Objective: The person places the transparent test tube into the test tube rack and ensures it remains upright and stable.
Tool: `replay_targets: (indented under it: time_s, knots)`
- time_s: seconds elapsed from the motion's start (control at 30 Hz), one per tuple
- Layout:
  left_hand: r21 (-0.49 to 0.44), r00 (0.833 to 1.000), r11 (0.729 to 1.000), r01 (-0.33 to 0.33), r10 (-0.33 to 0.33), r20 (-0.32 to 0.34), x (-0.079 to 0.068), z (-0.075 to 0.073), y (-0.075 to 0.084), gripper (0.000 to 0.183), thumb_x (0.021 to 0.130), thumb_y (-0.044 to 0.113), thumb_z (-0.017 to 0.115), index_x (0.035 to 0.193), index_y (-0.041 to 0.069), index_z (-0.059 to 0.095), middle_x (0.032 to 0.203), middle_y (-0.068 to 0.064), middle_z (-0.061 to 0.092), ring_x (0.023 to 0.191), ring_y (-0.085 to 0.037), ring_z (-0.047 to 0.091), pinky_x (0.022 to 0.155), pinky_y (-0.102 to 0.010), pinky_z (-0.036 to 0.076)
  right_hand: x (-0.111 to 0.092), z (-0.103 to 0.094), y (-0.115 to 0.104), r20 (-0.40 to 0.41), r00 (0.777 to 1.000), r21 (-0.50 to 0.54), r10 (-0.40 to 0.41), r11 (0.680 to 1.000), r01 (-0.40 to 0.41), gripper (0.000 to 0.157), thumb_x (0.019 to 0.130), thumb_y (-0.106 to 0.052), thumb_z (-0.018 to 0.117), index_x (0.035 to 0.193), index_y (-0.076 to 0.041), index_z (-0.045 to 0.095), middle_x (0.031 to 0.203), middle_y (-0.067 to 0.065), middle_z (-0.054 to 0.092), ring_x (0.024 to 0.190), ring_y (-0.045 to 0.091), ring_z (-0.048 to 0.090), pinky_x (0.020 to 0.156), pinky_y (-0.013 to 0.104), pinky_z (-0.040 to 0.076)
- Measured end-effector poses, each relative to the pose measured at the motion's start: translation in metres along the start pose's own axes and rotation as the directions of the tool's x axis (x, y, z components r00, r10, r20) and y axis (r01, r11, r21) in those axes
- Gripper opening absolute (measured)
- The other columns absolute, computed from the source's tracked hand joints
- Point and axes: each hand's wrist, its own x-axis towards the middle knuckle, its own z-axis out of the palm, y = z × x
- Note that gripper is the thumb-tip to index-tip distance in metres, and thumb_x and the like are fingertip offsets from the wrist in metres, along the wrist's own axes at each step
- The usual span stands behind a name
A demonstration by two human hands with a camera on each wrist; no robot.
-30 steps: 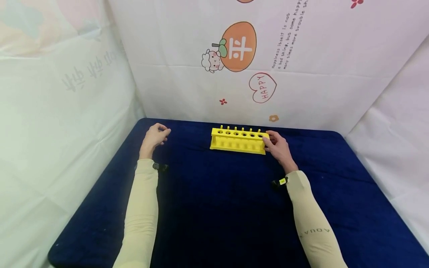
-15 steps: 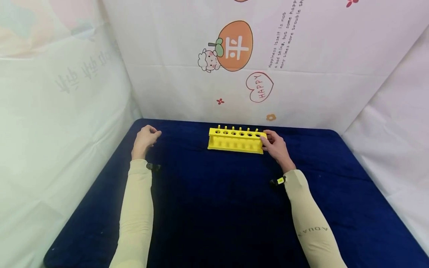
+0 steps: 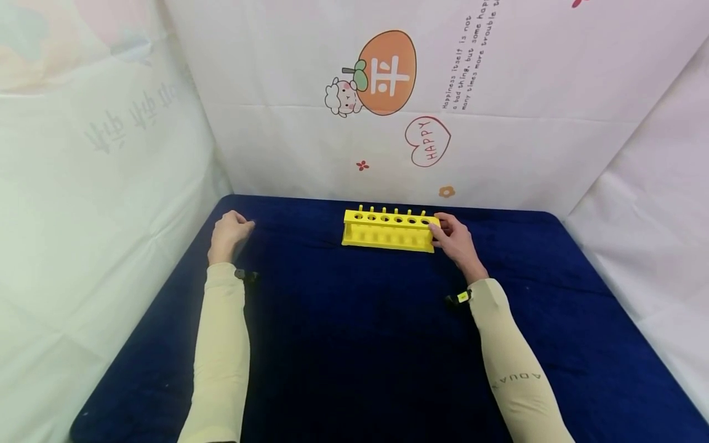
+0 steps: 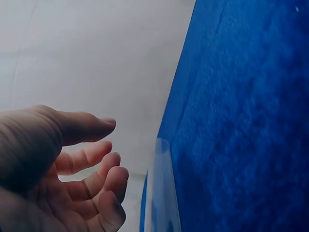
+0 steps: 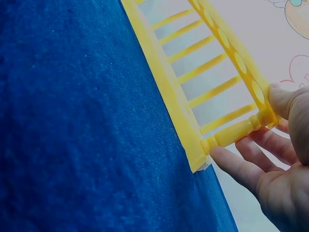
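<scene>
A yellow test tube rack [image 3: 388, 237] stands upright near the table's far edge. In the head view, its round holes and the row of pegs behind them show. My right hand [image 3: 455, 240] grips the rack's right end. The right wrist view shows the thumb at the top bar and fingers against the end post [image 5: 236, 133]. Over the table's far left corner is my left hand [image 3: 226, 237], fingers loosely curled and holding nothing. In the left wrist view, a clear round-ended tube [image 4: 163, 188] lies beside its fingertips, apart from them. That tube cannot be made out in the head view.
A dark blue cloth covers the table [image 3: 343, 344]. A white printed curtain [image 3: 288, 141] hangs directly behind it, with more white cloth [image 3: 111, 203] along the left and right sides. A small camera [image 3: 247, 275] is strapped to each wrist.
My left hand has moved left and slightly nearer to me, away from the rack. My right hand keeps its grip on the rack's end. The head view has shifted slightly.
</scene>
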Motion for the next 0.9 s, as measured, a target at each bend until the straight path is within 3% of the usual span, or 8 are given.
replay_targets:
  time_s: [0.3,0.53,0.9]
  knots:
    - [0.024,0.999,0.999,0.045,-0.045,0.007,0.005,0.001,-0.011,0.039,0.096,0.041,0.055,0.113,0.005,0.058,0.121,-0.020,0.059,0.108,-0.039,0.056,0.086,-0.064,0.047,-0.001,-0.001,0.000,0.003,1.000,0.002,0.007,1.000,-0.007,0.061,0.098,-0.041,0.056,0.149,-0.013,0.039,0.133,0.023,0.053,0.116,0.040,0.058,0.087,0.049,0.056]
    - [0.010,0.997,0.997,0.081,-0.081,0.013,0.004,0.003,-0.020,0.038,0.096,0.040,0.053,0.113,0.006,0.058,0.118,-0.019,0.060,0.102,-0.035,0.058,0.078,-0.056,0.049,-0.002,0.000,0.001,0.011,1.000,0.004,0.013,1.000,-0.013,0.062,0.097,-0.043,0.057,0.149,-0.013,0.039,0.133,0.022,0.053,0.115,0.038,0.059,0.085,0.047,0.057]
    - [-0.005,0.993,0.993,0.117,-0.117,0.026,0.005,0.004,-0.022,0.036,0.097,0.038,0.053,0.115,0.007,0.056,0.120,-0.018,0.058,0.104,-0.035,0.056,0.079,-0.056,0.049,0.000,0.000,0.002,0.000,1.000,0.011,-0.004,1.000,0.004,0.061,0.098,-0.042,0.056,0.149,-0.013,0.039,0.133,0.023,0.053,0.115,0.039,0.058,0.085,0.048,0.057]
